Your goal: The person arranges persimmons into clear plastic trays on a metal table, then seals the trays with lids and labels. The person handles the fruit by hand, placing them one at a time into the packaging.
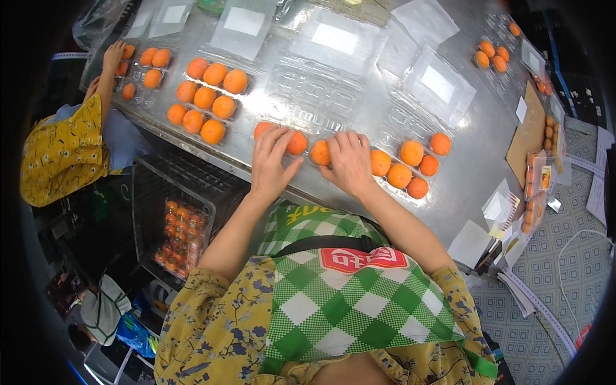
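My left hand (270, 161) curves over the front row of a clear plastic clamshell tray (308, 103). Its fingers lie between a partly covered orange fruit (263, 129) and a second round orange fruit (297, 143), which sits between forefinger and thumb. In that same row, my right hand (350, 161) has its thumb and fingers around another orange fruit (319, 153). Behind these fruits the tray's moulded hollows hold nothing. Just right of my right hand, another clamshell (399, 118) holds several orange fruits (399, 175) in its front part.
A clamshell with rows of fruit (204, 97) lies left on the metal table (462, 168). Beyond it, a person in a yellow sleeve (67, 149) reaches over another tray. Below the table edge stands a black crate (139, 216) with packed fruit. Cardboard (519, 139) lies right.
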A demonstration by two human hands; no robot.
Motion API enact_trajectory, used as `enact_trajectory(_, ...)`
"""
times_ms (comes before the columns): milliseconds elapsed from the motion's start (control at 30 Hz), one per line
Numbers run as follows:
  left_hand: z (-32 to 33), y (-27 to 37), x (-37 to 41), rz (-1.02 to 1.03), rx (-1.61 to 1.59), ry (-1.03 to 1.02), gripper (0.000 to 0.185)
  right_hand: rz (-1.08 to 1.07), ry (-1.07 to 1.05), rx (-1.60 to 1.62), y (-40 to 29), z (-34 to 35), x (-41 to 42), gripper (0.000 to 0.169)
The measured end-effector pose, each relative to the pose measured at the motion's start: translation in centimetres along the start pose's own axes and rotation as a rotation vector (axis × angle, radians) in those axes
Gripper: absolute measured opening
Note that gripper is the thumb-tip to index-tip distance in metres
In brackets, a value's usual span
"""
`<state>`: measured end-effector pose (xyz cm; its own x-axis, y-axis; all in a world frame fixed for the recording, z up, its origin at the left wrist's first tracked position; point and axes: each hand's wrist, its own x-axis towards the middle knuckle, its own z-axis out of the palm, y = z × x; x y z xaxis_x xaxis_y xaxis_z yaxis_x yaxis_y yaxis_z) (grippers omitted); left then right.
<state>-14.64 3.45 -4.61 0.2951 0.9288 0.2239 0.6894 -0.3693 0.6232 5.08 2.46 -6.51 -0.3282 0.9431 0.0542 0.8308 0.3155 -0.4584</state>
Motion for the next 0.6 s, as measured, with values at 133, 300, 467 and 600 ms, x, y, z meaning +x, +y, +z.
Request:
enact_trajectory(133,-0.4,1.6,0.3,-0.023,-0.099,0.060,0.049,0.145,0.026,0.297,-0.3,-2.1,-0.2,0.040)
enact_trajectory(300,0.2,3.9,-0.1,-0.496,-0.905,-0.057,0.038,0.545,-0.227,1.561,0.5,-4.6,-2.5,0.049)
enact_trajectory(467,0.2,5.2,0.1,-0.766,-1.550,-0.480,0.042,0.355,-0.040,1.587,0.1,-6.3,-3.9,0.053)
enact_trajectory(600,-0.5,7.9,0.9,-0.848,-1.741,-0.579,0.045,0.221,0.021,1.220,0.2,-7.9,-4.0,0.054)
